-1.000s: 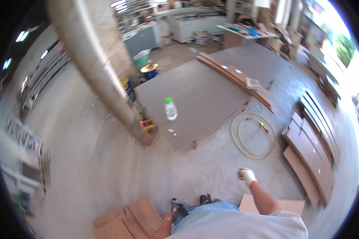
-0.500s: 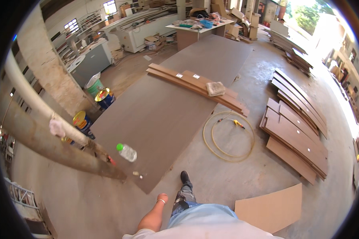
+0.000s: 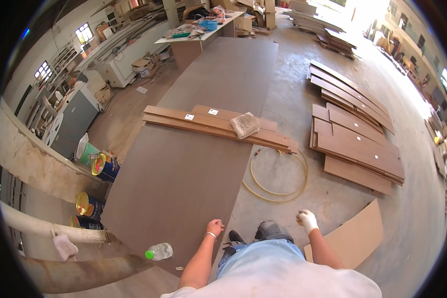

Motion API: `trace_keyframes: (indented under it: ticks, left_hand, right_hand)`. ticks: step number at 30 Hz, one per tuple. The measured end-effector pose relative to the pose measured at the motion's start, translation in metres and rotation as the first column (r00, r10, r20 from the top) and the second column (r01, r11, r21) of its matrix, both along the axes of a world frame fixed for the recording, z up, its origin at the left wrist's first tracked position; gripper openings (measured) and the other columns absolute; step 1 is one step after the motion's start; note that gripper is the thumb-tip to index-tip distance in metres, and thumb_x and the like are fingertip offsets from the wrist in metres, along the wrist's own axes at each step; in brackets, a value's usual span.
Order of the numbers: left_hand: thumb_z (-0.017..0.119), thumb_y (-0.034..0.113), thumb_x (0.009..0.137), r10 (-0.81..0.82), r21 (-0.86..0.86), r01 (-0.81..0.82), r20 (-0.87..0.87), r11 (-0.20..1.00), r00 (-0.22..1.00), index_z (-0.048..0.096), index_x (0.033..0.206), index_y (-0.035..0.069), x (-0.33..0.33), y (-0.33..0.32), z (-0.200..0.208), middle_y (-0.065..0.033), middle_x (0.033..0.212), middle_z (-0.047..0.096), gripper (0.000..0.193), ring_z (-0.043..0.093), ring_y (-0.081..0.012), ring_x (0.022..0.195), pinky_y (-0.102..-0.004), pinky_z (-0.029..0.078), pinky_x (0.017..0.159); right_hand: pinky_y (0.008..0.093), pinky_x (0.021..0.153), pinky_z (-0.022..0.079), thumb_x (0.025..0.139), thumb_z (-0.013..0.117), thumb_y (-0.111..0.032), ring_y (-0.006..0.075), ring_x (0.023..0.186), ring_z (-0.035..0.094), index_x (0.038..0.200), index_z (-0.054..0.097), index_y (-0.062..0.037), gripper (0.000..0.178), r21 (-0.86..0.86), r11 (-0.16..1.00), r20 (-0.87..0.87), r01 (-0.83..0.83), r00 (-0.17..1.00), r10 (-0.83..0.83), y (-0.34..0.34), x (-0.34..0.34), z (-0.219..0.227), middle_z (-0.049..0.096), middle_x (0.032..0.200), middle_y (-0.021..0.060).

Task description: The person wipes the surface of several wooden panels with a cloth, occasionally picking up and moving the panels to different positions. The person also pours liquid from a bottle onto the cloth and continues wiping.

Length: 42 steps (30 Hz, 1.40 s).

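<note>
My left hand (image 3: 215, 227), bare with a white band at the wrist, hangs over the near right edge of a large brown panel (image 3: 169, 184). Its fingers are loosely bent and apart, with nothing visible in them. To the right, my right hand (image 3: 307, 220) is over the floor in a white glove that leaves the fingertips bare. Its fingers are curled in, and no object shows in them. A clear bottle with a green cap (image 3: 160, 252) lies near the panel's near end. Across the panel rest several long brown boards (image 3: 208, 126), with a folded beige cloth (image 3: 245, 125) on them.
A coiled yellowish hose (image 3: 303, 184) lies beside the panel. Stacked brown boards (image 3: 357, 144) are to the right, and a tan sheet (image 3: 350, 233) is near my right arm. Paint cans (image 3: 89, 204) and pipes (image 3: 84, 273) line the left. A cluttered table (image 3: 203, 31) stands beyond.
My view has shifted forward and turned. My right hand has come into view, and my left hand is now farther forward. The yellow air gun by the hose no longer shows clearly.
</note>
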<state>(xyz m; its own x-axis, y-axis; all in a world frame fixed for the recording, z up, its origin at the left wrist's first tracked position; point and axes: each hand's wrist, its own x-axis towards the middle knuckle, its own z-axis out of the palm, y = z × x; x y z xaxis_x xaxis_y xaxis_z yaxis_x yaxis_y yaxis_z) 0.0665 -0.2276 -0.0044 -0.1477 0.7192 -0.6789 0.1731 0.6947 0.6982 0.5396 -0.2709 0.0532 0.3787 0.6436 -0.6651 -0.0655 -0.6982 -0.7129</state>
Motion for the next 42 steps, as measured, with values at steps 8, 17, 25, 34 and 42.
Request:
trace_keyframes:
  ticks: [8, 17, 25, 34, 42]
  left_hand:
    - [0.060, 0.012, 0.100, 0.409, -0.095, -0.420, -0.120, 0.902, 0.905, 0.072, 0.101, 0.002, -0.055, -0.046, 0.010, -0.0123, 0.075, 0.073, 0.016, 0.066, -0.0167, 0.056, -0.0313, 0.051, 0.049]
    - [0.068, 0.018, 0.091, 0.660, -0.219, -0.715, -0.277, 0.664, 0.698, 0.076, 0.093, 0.002, 0.089, -0.080, -0.017, -0.0149, 0.077, 0.074, 0.019, 0.072, -0.0255, 0.063, -0.0397, 0.056, 0.056]
    - [0.067, 0.039, 0.092, 0.463, -0.132, -0.571, -0.452, 0.810, 0.762, 0.081, 0.109, 0.010, 0.208, -0.067, -0.002, -0.0183, 0.107, 0.078, 0.037, 0.076, -0.0300, 0.100, -0.0382, 0.058, 0.092]
    - [0.064, 0.033, 0.094, 0.120, -0.194, -0.276, -0.572, 0.941, 0.812, 0.081, 0.105, 0.007, 0.179, -0.010, -0.002, -0.0186, 0.101, 0.078, 0.032, 0.076, -0.0341, 0.098, -0.0412, 0.058, 0.088]
    - [0.062, 0.027, 0.096, 0.231, -0.053, -0.288, -0.468, 0.956, 0.853, 0.079, 0.108, 0.009, 0.135, 0.100, 0.006, -0.0173, 0.103, 0.078, 0.028, 0.075, -0.0305, 0.101, -0.0404, 0.058, 0.090]
  right_hand:
    - [0.0469, 0.098, 0.054, 0.088, 0.060, -0.020, 0.0393, 0.113, 0.069, 0.128, 0.070, -0.0082, 0.042, -0.033, 0.509, 0.625, -0.860, 0.379, 0.682, 0.240, -0.095, 0.077, 0.074, 0.116, 0.0212]
    - [0.0522, 0.123, 0.027, 0.076, 0.076, -0.024, 0.0403, 0.148, 0.040, 0.151, 0.049, -0.0091, 0.081, -0.122, 0.227, 0.934, -0.966, -0.034, 0.357, 0.503, -0.117, 0.067, 0.049, 0.154, 0.0203]
    - [0.0526, 0.118, 0.029, 0.085, 0.069, -0.024, 0.0346, 0.130, 0.050, 0.145, 0.053, -0.0067, 0.065, -0.356, 0.103, 0.905, -0.929, -0.315, 0.287, 0.523, -0.121, 0.023, 0.056, 0.135, 0.0147]
    - [0.0453, 0.085, 0.046, 0.080, 0.071, -0.018, 0.0304, 0.100, 0.061, 0.102, 0.070, -0.0182, 0.023, -0.059, -0.043, 0.914, -0.997, -0.071, 0.400, 0.510, -0.074, 0.013, 0.065, 0.102, 0.0079]
    - [0.0462, 0.085, 0.049, 0.078, 0.073, -0.022, 0.0319, 0.097, 0.064, 0.100, 0.075, -0.0188, 0.022, 0.032, 0.268, 0.868, -0.963, 0.160, 0.470, 0.453, 0.033, 0.034, 0.068, 0.096, 0.0086]
